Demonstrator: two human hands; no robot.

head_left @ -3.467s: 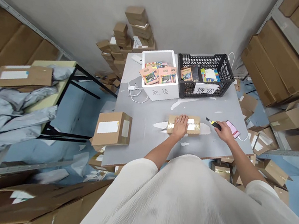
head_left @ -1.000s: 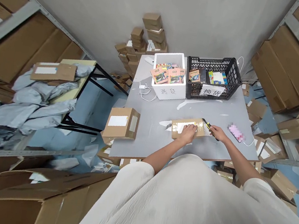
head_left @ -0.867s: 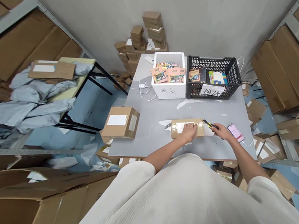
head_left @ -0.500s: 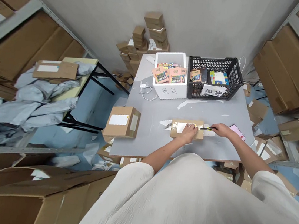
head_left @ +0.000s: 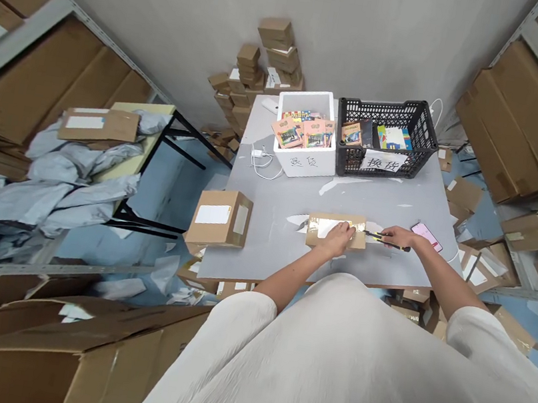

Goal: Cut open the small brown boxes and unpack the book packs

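Note:
A small taped cardboard box (head_left: 311, 236) with a white label lies on the grey table in front of me. My left hand (head_left: 337, 239) is closed over its top and right part, gripping it against the table. To the right of the box, my right hand (head_left: 395, 236) is shut on a black and yellow utility knife (head_left: 401, 247). The knife points left, its tip at the box's right end; whether it touches the cardboard I cannot tell. A phone (head_left: 427, 236) with a lit pink screen lies just beyond my right hand.
At the table's (head_left: 266, 248) back stand a white foam box (head_left: 305, 165) of booklets and a black plastic crate (head_left: 382, 168). A larger carton (head_left: 212, 233) sits at its left edge. Grey parcels (head_left: 56, 170) cover a side table. An opened big carton (head_left: 134, 356) stands lower left.
My right hand has turned the utility knife, so its handle now shows below the fingers. My left hand stays on the box, its fingers slightly shifted.

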